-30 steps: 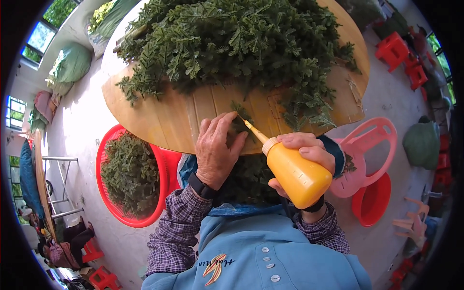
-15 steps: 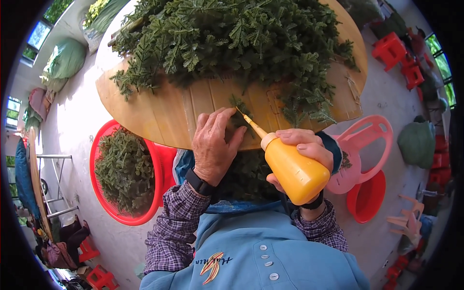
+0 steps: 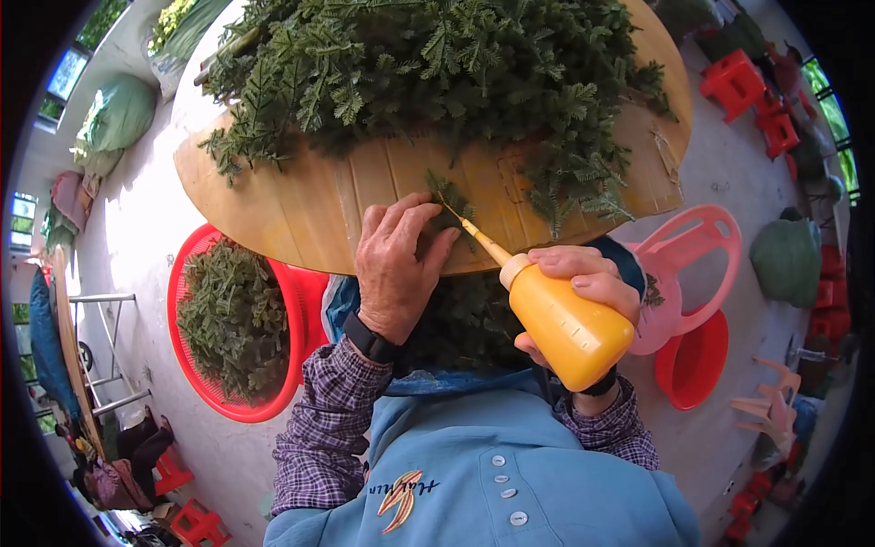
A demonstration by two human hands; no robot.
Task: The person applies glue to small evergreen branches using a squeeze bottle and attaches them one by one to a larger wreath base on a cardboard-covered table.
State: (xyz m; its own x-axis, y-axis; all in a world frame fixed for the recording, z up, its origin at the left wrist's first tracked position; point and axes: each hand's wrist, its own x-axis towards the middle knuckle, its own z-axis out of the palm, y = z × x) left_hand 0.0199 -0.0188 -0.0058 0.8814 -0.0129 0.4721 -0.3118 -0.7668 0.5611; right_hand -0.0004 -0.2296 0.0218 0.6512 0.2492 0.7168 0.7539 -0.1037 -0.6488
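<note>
In the head view, my left hand [image 3: 394,264] comes up over the near edge of the counter [image 3: 296,205], fingers bent and set narrowly beside a small green sprig [image 3: 456,196]. I cannot tell whether the fingertips are closed on it. The sprig lies on the bare near part of the counter, just below the big heap of fir branches [image 3: 437,73].

My right hand [image 3: 583,278] is wrapped around a yellow squeeze bottle [image 3: 570,319], thumb underneath and fingers over the top. I have the bottle tilted, its thin nozzle [image 3: 483,242] pointing up and to the left, its tip at the sprig and close to the left forefinger. From here I cannot make out whether the tip touches.

Down to my left on the floor, a red basket [image 3: 294,342] holds green cuttings [image 3: 232,319]. To my right are a pink plastic piece with a loop [image 3: 665,278] and a red tub [image 3: 670,387]. A light-blue apron [image 3: 447,456] covers the lower middle.
</note>
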